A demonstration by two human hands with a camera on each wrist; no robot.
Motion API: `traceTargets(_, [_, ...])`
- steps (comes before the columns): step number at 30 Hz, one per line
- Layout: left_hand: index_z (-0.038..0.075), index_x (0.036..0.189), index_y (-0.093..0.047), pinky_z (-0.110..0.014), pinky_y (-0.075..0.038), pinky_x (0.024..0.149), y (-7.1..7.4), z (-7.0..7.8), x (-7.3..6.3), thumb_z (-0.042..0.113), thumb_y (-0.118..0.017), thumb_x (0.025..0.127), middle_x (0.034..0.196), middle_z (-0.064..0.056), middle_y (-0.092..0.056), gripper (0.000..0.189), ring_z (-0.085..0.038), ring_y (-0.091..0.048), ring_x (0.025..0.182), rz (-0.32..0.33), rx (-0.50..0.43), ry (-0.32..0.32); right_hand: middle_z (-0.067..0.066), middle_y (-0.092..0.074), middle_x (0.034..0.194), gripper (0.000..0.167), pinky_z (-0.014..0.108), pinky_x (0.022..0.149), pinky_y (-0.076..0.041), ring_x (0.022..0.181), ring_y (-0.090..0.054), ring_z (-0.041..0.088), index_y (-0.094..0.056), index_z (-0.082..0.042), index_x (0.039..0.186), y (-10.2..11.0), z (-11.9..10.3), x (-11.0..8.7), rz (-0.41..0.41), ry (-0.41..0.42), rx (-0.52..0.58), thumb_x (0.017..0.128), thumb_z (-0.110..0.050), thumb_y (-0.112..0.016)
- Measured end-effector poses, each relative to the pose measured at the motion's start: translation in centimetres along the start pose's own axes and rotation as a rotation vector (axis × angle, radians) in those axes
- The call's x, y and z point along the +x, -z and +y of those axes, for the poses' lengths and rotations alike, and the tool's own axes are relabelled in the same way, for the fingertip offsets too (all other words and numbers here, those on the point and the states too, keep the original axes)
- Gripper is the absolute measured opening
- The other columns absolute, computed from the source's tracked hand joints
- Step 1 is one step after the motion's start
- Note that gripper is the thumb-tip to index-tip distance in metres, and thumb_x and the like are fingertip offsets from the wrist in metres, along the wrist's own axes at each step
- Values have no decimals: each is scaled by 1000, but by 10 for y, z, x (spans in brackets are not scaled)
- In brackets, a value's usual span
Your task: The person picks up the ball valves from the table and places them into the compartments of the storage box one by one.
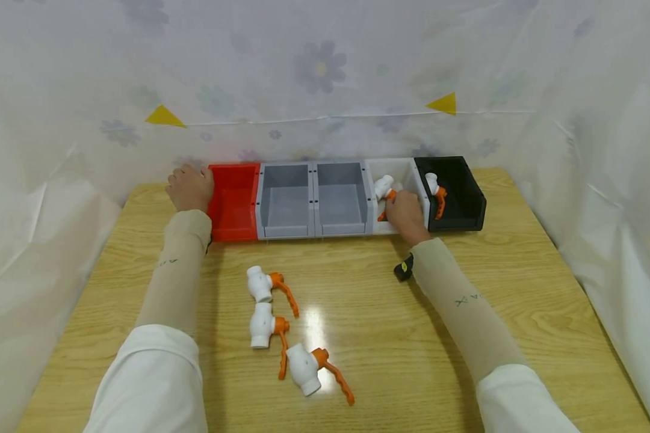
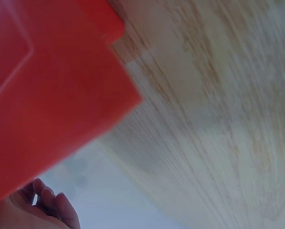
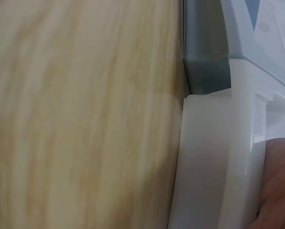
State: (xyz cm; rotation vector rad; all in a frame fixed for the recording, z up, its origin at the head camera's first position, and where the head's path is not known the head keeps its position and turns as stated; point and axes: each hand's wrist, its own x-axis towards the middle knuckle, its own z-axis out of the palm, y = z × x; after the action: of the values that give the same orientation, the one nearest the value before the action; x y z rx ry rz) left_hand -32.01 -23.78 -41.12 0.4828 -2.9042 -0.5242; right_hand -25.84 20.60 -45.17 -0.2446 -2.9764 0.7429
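My left hand (image 1: 189, 187) is beside the outer left wall of the red bin (image 1: 233, 234), near its rim. Its fingers are loosely bent and hold nothing; in the left wrist view the fingertips (image 2: 64, 210) show past the red wall. My right hand (image 1: 408, 216) reaches over the front of the white bin (image 1: 401, 163). There its curled fingers grip the orange handle of a white ball valve (image 1: 383, 187), whose body shows above and left of the fingers. The hand hides much of the handle. In the right wrist view the white bin's wall covers the fingers.
Three more ball valves (image 1: 261, 325) with orange handles lie on the wooden table (image 1: 390, 361), left of centre. Another valve (image 1: 440, 198) is in the black bin (image 1: 471, 210) at the right end. Two grey bins (image 1: 287, 231) stand between red and white.
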Motion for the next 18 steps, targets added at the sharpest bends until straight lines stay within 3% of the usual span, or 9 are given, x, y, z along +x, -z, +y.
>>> traceTargets(7, [-14, 124, -48, -61, -41, 104, -1, 1, 4, 33, -25, 103, 129, -36, -53, 57, -51, -49, 119, -23, 3, -14, 12, -54, 70, 38, 38, 57, -43, 64, -55, 28, -51, -6, 67, 0, 0, -1, 15, -4, -3, 101, -20, -43])
traceTargets(13, [-15, 124, -48, -62, -41, 103, -9, -5, 11, 35, -26, 102, 129, -36, -53, 58, -52, -49, 119, -23, 2, -18, 7, -42, 60, 43, 36, 54, -38, 55, -46, 26, -42, -10, 58, 1, 1, -6, 80, 84, -23, 101, -16, -44])
traceTargets(18, [-15, 125, -48, -62, -41, 103, -12, -6, 12, 35, -25, 103, 131, -37, -53, 59, -51, -49, 119, -32, 15, -17, 7, -43, 60, 41, 33, 51, -34, 53, -44, 24, -46, -9, 62, 8, -1, -20, 131, 159, 0, 103, -14, -44])
